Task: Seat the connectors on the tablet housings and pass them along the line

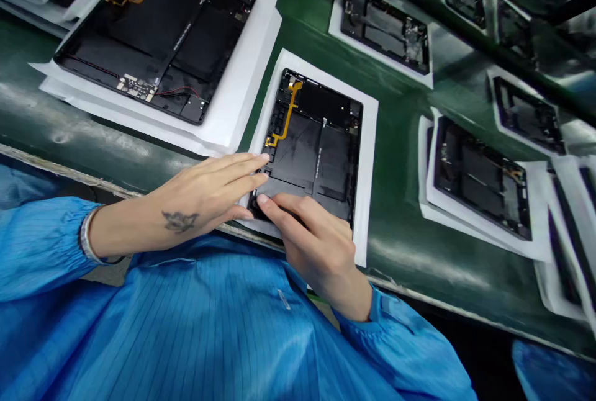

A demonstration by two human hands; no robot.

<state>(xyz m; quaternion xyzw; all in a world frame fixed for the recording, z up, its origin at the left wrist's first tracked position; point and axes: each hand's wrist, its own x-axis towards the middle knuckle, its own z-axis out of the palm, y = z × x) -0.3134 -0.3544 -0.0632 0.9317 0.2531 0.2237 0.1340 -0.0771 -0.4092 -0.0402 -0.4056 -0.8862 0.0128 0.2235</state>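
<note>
Tablet chassis (313, 146) under both flat, empty hands, left hand (209, 193) and right hand (311, 239) on near corner.

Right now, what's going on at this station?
A person in a blue smock has both hands on the near corner of an opened tablet lying back-side up on a white sheet on the green belt. The left hand lies flat with its fingertips at the tablet's edge; the right hand presses a fingertip on the same corner. A larger opened tablet lies to the left, and more lie further along the belt.
</note>
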